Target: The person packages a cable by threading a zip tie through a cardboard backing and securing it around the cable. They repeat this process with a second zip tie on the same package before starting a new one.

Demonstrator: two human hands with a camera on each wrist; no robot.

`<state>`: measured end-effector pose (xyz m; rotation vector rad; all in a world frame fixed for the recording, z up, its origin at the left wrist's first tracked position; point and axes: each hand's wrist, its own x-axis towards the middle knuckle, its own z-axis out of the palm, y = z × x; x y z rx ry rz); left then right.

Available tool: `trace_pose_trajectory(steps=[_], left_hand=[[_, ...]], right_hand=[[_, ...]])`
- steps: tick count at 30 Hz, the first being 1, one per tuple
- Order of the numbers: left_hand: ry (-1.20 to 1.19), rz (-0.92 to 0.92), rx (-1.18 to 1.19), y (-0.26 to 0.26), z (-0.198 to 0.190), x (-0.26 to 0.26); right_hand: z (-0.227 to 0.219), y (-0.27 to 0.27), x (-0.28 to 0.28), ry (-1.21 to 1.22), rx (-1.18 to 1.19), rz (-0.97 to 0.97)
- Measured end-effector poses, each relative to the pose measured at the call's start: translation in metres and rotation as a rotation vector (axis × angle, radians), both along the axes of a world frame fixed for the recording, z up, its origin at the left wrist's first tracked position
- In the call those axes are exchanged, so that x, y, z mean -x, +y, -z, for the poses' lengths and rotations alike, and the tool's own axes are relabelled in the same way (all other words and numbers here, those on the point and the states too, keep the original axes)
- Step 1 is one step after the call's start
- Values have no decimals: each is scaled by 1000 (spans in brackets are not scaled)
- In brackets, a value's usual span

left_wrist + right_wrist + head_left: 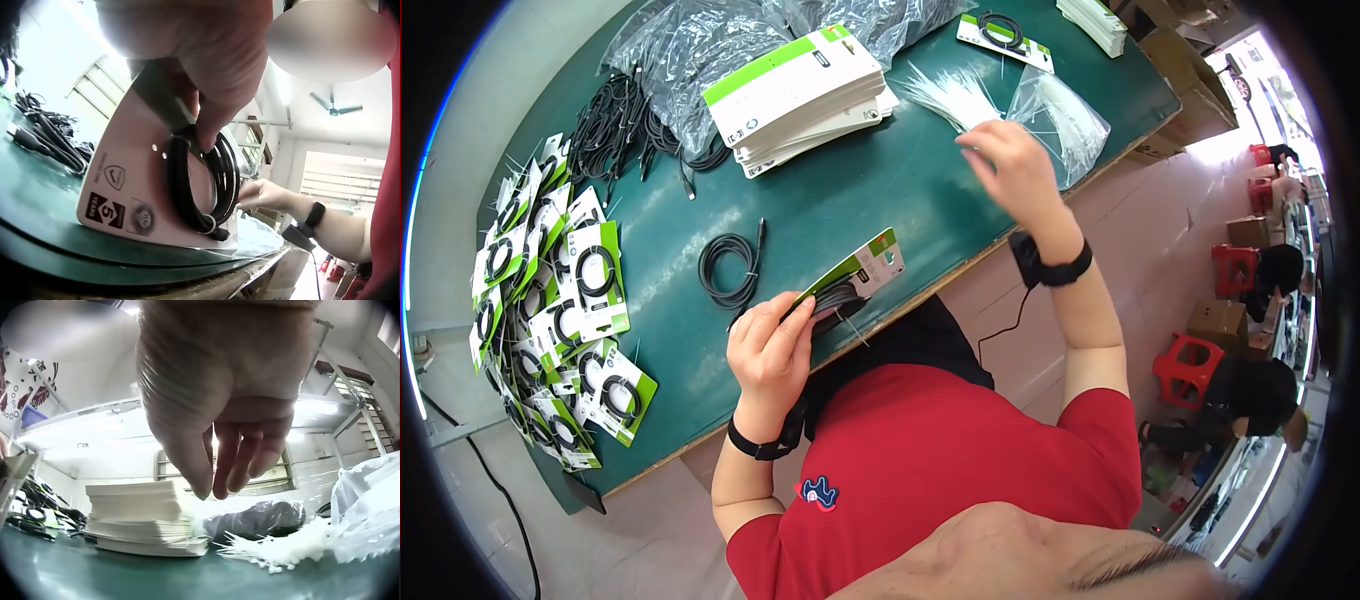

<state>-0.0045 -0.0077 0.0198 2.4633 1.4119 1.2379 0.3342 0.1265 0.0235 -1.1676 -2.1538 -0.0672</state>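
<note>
My left hand [772, 350] pinches a white and green packaging card [882, 262] with a coiled black cable [837, 296] against it, near the table's front edge. In the left wrist view the thumb presses on the cable coil [180, 184], and a thin white tie crosses the coil's lower end. My right hand [1018, 172] hovers just short of a pile of white cable ties [950, 98], its fingers loosely bent and holding nothing. From the right wrist view, the ties [284, 547] lie below the fingertips. A loose coiled cable [725, 270] lies left of the held card.
Stacked packaging cards [800, 95] stand mid-table. Many carded cables [560, 290] are heaped at the left. Loose black cables [615, 125] and clear plastic bags [690, 50] lie at the back. A bag of ties [1070, 120] sits by the right edge; one carded cable [1005, 40] lies beyond.
</note>
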Motion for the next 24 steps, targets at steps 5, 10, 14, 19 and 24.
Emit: trace_pose_trajectory(steps=[5,10,14,19,24], left_hand=[[-15,5,2,0,0,1],[-27,6,43,0,-2,1],[-24,6,16,-1,0,2],[-44,12,53,2,-1,2],[-53,20,64,2,-1,3]], right_hand=[[24,56,-19,-217,104,173],[39,84,-5,-471,194,381],[41,89,-4,-373,313,474],[33,87,-10,-211,465,469],[33,87,-7,-249,468,482]])
